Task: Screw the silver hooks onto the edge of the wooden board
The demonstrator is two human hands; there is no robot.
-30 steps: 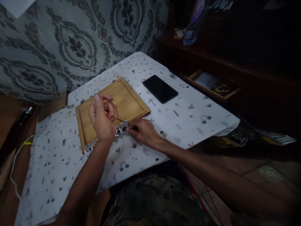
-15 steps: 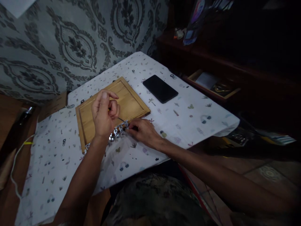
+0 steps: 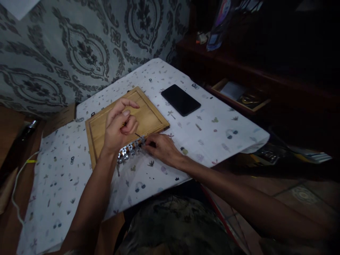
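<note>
A wooden board point(image 3: 148, 115) with a groove around its border lies on the table. Along its near edge runs a row of shiny metal clips point(image 3: 130, 148). Above the board, my left hand point(image 3: 119, 124) is closed around a thin screwdriver point(image 3: 138, 135), its index finger raised off it. Most of the handle is hidden in the palm; the dark shaft slants down toward the rightmost clip. My right hand point(image 3: 162, 147) pinches at that end clip near the board's corner, and its fingertips are partly hidden.
A black phone point(image 3: 181, 100) lies on the patterned white tablecloth point(image 3: 212, 141) beyond the board. To the right is an open drawer point(image 3: 241, 95) with small items. A white cable point(image 3: 16, 198) hangs at the left, near a cardboard piece point(image 3: 61, 120). A patterned wall stands behind.
My left hand has turned and shifted slightly, with the index finger lifting and stretching forward. More of the metal clips shows beneath it. My right hand stays in place.
</note>
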